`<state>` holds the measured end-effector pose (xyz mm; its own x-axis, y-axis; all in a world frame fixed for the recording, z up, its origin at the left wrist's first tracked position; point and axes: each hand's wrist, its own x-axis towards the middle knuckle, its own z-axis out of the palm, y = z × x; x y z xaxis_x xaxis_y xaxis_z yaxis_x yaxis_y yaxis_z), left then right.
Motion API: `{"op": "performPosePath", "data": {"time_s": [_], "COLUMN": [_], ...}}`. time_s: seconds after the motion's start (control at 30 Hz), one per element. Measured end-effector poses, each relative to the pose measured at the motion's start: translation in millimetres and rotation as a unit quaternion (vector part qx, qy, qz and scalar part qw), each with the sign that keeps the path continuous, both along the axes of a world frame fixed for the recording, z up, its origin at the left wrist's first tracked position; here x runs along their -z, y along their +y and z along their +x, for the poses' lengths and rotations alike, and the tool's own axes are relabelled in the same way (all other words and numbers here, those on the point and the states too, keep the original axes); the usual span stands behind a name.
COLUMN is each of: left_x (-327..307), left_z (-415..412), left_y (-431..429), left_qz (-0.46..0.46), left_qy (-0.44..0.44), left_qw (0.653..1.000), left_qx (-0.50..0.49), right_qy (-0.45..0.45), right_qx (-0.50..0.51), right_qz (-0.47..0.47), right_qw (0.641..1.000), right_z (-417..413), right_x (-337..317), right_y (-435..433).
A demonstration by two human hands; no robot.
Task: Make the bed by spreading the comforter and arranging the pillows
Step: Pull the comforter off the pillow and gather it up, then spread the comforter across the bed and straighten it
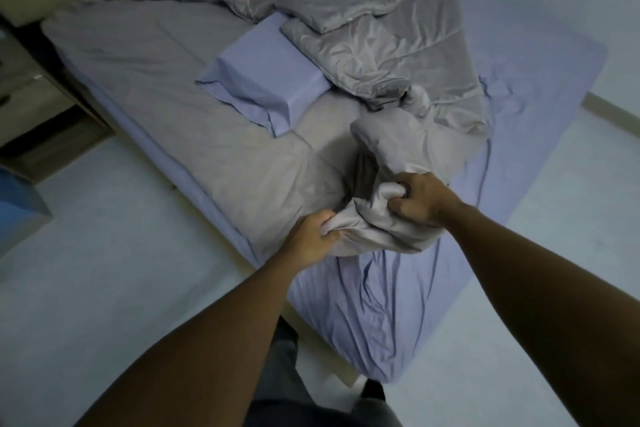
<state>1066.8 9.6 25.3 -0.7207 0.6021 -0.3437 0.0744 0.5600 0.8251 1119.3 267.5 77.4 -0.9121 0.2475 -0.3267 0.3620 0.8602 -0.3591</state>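
A grey comforter (377, 42) lies crumpled across the far and right part of the bed (377, 315), which has a lavender fitted sheet. A lavender pillow (263, 80) rests in the middle of the bed, its right edge tucked under the comforter. At the near corner of the bed, my left hand (311, 236) and my right hand (422, 201) each clutch a bunched grey fabric edge (374, 218). A flatter grey layer (173, 97) covers the left half of the mattress.
A wooden nightstand (31, 107) stands at the left beside the bed. A blue object (17, 215) sits on the pale floor (104, 270) at far left. A wall runs behind the bed. My legs are at the bottom edge.
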Motion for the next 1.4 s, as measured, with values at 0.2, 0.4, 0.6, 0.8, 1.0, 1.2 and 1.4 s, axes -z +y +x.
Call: {"op": "performPosePath", "data": {"time_s": [0.2,0.4,0.6,0.8,1.0,1.2,1.4], "left_x": [19.9,22.9,20.2,32.3,40.6,39.6,14.3], "left_z": [161.4,207.5,243.3,264.9,303.7,324.1,315.9], "left_y": [11.3,-1.1,-9.3,-16.7,-29.2,-9.5,59.2], "left_qz": [-0.038,-0.073,-0.147,-0.164,-0.269,-0.288,-0.276], "left_qy": [0.033,0.057,0.15,0.194,0.114,0.087,0.092], "left_qw": [0.997,0.989,0.966,0.948,0.93,0.932,0.943], "left_qx": [0.058,0.112,0.154,0.193,0.224,0.205,0.16], "right_qy": [-0.077,-0.179,-0.203,-0.255,-0.372,-0.306,-0.178], "right_qx": [-0.015,0.063,0.096,0.084,0.02,0.058,0.042], "right_qz": [-0.007,-0.08,-0.099,-0.099,-0.11,-0.152,-0.127], "right_qw": [0.997,0.979,0.97,0.958,0.922,0.938,0.975], "right_z": [174.2,242.8,324.8,385.3,428.5,443.9,420.6], "right_x": [32.9,51.7,69.3,85.9,101.9,105.1,84.0], "right_y": [20.3,10.9,-4.9,-26.4,-42.0,-17.4,41.5]}}
